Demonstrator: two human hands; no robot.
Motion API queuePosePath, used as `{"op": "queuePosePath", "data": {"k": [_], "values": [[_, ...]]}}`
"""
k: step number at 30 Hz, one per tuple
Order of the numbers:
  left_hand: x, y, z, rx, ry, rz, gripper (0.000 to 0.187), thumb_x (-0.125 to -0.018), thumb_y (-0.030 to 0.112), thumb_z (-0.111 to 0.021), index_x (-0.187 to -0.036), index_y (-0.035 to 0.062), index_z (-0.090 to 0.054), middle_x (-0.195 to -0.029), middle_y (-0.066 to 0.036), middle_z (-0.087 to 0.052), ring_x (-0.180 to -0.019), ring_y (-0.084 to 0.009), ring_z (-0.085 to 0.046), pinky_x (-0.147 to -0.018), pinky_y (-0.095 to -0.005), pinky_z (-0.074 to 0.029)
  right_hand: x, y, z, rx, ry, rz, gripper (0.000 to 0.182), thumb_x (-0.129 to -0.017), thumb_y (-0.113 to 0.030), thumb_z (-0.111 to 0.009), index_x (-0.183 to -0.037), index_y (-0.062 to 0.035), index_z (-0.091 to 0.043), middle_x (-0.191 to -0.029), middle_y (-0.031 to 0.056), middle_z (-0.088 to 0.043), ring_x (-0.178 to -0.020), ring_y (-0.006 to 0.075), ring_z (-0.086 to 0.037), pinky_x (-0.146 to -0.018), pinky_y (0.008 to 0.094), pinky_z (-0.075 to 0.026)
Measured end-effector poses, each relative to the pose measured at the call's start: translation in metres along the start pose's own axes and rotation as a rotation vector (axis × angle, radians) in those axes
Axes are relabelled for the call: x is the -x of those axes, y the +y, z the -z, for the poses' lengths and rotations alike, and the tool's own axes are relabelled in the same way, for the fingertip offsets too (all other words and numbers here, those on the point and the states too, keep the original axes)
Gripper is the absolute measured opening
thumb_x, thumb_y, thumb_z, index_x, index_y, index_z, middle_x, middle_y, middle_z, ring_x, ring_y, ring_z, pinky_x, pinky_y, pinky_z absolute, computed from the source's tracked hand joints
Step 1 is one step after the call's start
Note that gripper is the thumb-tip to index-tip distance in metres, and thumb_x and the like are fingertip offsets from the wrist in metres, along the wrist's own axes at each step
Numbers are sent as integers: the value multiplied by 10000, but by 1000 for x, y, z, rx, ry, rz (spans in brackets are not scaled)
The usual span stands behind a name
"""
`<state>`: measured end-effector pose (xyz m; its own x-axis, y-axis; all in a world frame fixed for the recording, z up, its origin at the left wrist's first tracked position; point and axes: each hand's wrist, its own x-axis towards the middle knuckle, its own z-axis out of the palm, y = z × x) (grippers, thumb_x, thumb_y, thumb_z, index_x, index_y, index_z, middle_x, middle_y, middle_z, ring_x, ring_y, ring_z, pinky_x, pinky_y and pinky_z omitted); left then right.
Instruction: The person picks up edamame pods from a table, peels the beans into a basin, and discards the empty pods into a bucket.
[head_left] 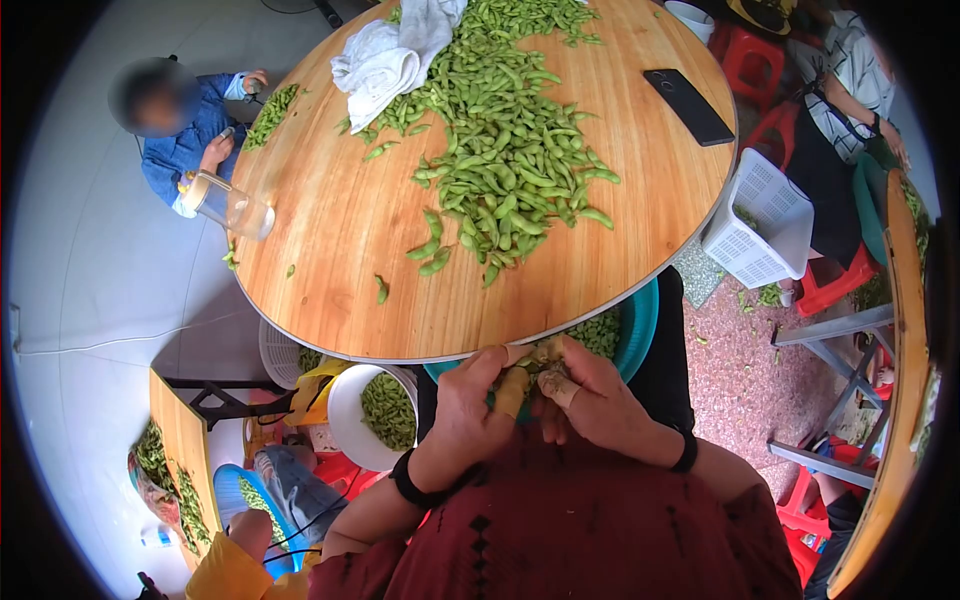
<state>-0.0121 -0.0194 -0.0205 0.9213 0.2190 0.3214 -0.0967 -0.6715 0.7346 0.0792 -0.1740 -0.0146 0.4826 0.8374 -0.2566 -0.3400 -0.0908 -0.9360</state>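
Both my hands meet over a teal basin (pixel 645 325) at the table's near edge, with yellowish coverings on some fingertips. My left hand (pixel 478 395) is closed, thumb and fingers pinching a green soybean pod (pixel 538 366), partly hidden by the fingers. From the other side my right hand (pixel 600 392) grips the same pod. Shelled green beans (pixel 600 333) lie inside the basin. Beyond my hands, a large heap of green soybean pods (pixel 510 150) spreads over the round wooden table (pixel 330 260).
A white cloth (pixel 390 65), a black phone (pixel 688 105) and a clear jug (pixel 238 208) are on the table. A white bucket (pixel 345 420) of beans stands left of me, a white basket (pixel 760 220) to the right. A child (pixel 185 130) and other people sit around.
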Motion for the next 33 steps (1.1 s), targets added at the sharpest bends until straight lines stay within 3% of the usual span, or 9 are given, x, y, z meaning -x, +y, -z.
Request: {"op": "queuePosePath", "data": {"k": [4, 6, 9, 11, 14, 21, 23, 30, 33], "values": [[2, -2, 1, 415, -107, 420, 177, -944, 47, -493, -1047, 14, -633, -743, -84, -634, -652, -156, -623, -593, -299, -480, -3, 7, 14, -266, -89, -114, 139, -980, -77, -450, -1110, -34, -474, -783, 71, -611, -527, 123, -577, -461, 252, -458], [1, -4, 0, 362, -102, 398, 173, -936, 40, -507, -1054, 12, -630, -737, -81, -625, -640, -174, -611, -602, -303, -482, -6, 11, 18, -338, -115, -176, 126, -974, -80, -468, -1093, -40, -486, -783, 65, -612, -517, 113, -556, -456, 253, -440], [1, -7, 0, 207, -69, 257, 176, -912, 23, -544, -1066, 5, -628, -745, -86, -614, -645, -209, -601, -627, -311, -487, -5, 19, 15, 6, 41, -66, 91, -953, -85, -526, -1035, -47, -510, -762, 86, -600, -519, 119, -529, -469, 286, -422], [2, -3, 2, 106, -42, 145, 185, -896, 13, -565, -1070, -2, -628, -759, -94, -614, -661, -225, -604, -643, -313, -490, -3, 22, 9, 454, 243, 301, 122, -905, -65, -593, -992, -25, -517, -793, 127, -573, -585, 191, -547, -532, 324, -437], [2, 9, 8, 81, -147, 104, 206, -861, -7, -600, -1062, -6, -641, -819, -123, -635, -738, -254, -638, -675, -316, -497, -11, 22, 9, 584, 291, 552, 168, -858, -29, -617, -980, 0, -507, -846, 167, -547, -697, 293, -580, -612, 372, -459], [13, 8, 6, 147, -172, 270, 186, -860, -16, -601, -1039, -6, -652, -896, -138, -666, -753, -251, -659, -677, -319, -511, -17, 30, 8, 640, 301, 609, 157, -843, 14, -589, -974, 14, -503, -888, 180, -554, -779, 353, -598, -665, 412, -479], [11, 6, 6, 128, -161, 381, 183, -864, -16, -602, -1042, -8, -643, -916, -139, -674, -755, -251, -667, -674, -321, -516, -14, 30, 7, 586, 422, 414, 227, -840, -26, -647, -1035, -1, -534, -888, 145, -586, -752, 261, -617, -658, 344, -493], [15, 4, 2, 15, -145, 181, 407, -873, 24, -621, -1232, -33, -438, -978, -184, -680, -858, -311, -704, -734, -343, -551, -6, 23, 7, 641, 181, 482, 250, -827, -44, -668, -1038, -13, -537, -911, 142, -585, -751, 282, -611, -657, 345, -492], [16, 4, 4, 7, -172, 100, 462, -873, 34, -622, -1262, -42, -385, -982, -190, -679, -863, -340, -696, -725, -365, -549, -10, 27, 5, 564, 192, 567, 209, -802, -31, -642, -943, -8, -489, -846, 157, -518, -711, 349, -547, -611, 426, -445]]}}
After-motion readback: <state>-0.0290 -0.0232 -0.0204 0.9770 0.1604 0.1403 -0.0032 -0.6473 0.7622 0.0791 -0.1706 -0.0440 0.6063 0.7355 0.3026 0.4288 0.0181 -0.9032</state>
